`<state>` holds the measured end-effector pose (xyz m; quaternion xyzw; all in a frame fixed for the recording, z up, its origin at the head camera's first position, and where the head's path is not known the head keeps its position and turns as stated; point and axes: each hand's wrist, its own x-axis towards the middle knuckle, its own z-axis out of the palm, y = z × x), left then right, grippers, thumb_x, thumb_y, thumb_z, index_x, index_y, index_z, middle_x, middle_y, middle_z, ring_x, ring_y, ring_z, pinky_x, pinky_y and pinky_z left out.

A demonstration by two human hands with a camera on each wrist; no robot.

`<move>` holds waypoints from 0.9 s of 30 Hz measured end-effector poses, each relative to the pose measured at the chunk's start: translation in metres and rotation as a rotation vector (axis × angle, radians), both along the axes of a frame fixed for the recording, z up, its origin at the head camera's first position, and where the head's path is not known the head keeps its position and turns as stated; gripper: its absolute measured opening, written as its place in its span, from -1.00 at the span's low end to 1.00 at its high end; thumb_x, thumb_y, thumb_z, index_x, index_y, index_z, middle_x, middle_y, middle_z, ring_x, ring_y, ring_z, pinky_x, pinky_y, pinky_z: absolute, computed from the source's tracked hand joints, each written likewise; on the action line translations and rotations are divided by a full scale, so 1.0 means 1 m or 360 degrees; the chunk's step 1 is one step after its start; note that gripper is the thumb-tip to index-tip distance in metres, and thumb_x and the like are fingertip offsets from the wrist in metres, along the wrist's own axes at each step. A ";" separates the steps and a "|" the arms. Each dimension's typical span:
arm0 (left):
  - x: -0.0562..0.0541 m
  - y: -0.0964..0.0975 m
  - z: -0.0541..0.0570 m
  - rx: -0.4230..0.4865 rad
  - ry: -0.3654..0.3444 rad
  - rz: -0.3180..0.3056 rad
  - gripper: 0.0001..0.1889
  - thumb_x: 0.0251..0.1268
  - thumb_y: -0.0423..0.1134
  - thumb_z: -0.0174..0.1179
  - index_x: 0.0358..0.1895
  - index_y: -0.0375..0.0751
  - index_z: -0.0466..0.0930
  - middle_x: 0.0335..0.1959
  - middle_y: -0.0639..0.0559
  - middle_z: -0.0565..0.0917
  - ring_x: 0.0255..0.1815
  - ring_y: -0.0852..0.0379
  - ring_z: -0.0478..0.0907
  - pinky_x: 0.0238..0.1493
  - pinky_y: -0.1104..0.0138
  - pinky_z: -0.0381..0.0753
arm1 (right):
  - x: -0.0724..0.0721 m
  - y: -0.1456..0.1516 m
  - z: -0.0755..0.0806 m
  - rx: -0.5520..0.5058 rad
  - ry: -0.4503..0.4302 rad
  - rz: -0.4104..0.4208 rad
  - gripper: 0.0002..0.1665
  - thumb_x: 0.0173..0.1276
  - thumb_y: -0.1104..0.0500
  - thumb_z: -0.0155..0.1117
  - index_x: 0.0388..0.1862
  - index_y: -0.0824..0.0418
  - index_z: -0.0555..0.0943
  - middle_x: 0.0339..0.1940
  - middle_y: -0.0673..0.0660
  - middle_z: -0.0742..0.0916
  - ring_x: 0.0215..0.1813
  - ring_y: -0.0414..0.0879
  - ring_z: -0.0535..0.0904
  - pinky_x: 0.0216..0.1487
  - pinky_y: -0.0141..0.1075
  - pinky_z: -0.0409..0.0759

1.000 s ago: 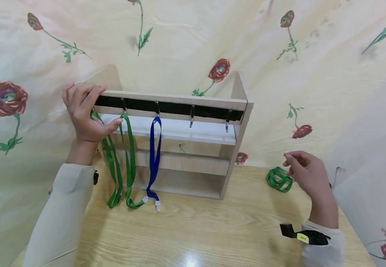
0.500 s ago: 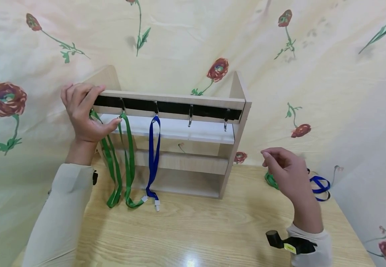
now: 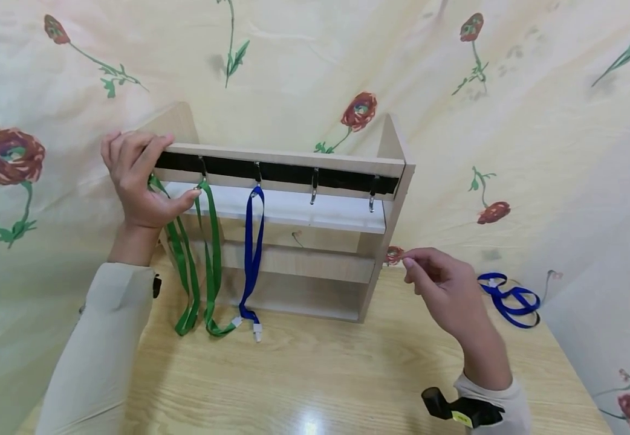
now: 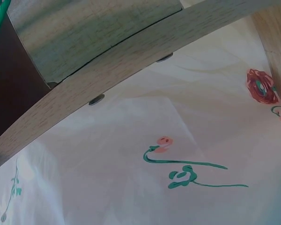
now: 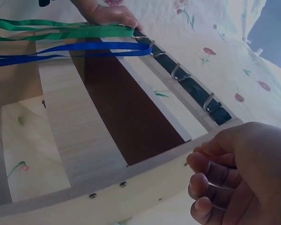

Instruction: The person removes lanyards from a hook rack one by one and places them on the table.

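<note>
My left hand [image 3: 143, 181] grips the top left corner of a small wooden shelf [image 3: 298, 266], its fingers bent over the top board and its thumb in front. Two green lanyards [image 3: 215, 254] hang at the shelf's left, partly behind that hand. On the third hook hangs a blue lanyard [image 3: 248, 272] with a white clip at its lower end. Two bare metal hooks [image 3: 314, 187] follow to the right on the black strip [image 3: 288, 174]. My right hand [image 3: 445, 293] is in the air right of the shelf, fingers loosely curled, with nothing visible in them in the right wrist view [image 5: 253, 173].
Another blue lanyard [image 3: 516, 312] lies coiled on the wooden table [image 3: 304, 374] at the right, beyond my right hand. Flowered cloth [image 3: 288, 72] covers the wall close behind the shelf. The left wrist view mostly shows a wooden board [image 4: 107, 56] and this cloth.
My right hand has moved left towards the shelf. It now covers the coiled green lanyard on the table, and the coiled blue one has come into view. My left hand has stayed in place.
</note>
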<state>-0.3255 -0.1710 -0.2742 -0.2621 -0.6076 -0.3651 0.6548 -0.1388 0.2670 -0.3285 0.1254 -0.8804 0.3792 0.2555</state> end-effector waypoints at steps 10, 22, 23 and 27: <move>0.002 0.002 0.002 0.0015 0.0036 -0.0013 0.08 -0.13 0.78 0.14 -0.06 -0.27 0.81 -0.23 -0.40 0.65 -0.07 -0.36 0.47 0.49 -0.04 0.14 | 0.004 -0.021 0.001 0.0050 -0.0137 0.0114 -0.76 0.61 0.19 0.23 0.15 0.17 0.70 -0.42 0.02 0.71 -0.53 -0.23 0.50 -0.54 -0.34 0.46; 0.000 0.001 0.002 0.0011 0.0027 -0.0008 0.08 -0.13 0.78 0.14 -0.06 -0.25 0.81 -0.22 -0.39 0.66 -0.04 -0.34 0.48 0.52 -0.05 0.12 | 0.011 -0.049 -0.004 0.0003 0.0016 0.0352 -0.64 0.51 0.36 0.28 0.24 0.20 0.67 -0.42 -0.04 0.70 -0.50 -0.31 0.52 -0.45 -0.37 0.56; 0.000 0.001 0.002 0.0011 0.0031 -0.0009 0.07 -0.13 0.78 0.15 -0.06 -0.25 0.81 -0.22 -0.39 0.66 -0.05 -0.35 0.48 0.52 -0.04 0.13 | 0.011 -0.052 -0.005 0.0001 0.0019 0.0373 -0.63 0.50 0.37 0.29 0.24 0.21 0.67 -0.42 -0.04 0.70 -0.50 -0.32 0.51 -0.45 -0.37 0.56; -0.002 0.001 0.001 0.0011 0.0053 -0.0022 0.07 -0.13 0.78 0.16 -0.06 -0.26 0.81 -0.24 -0.39 0.65 -0.07 -0.36 0.46 0.49 -0.04 0.13 | 0.008 -0.065 -0.007 -0.0007 0.0003 0.0439 -0.63 0.50 0.35 0.30 0.24 0.19 0.67 -0.44 -0.09 0.68 -0.53 -0.35 0.45 -0.48 -0.38 0.51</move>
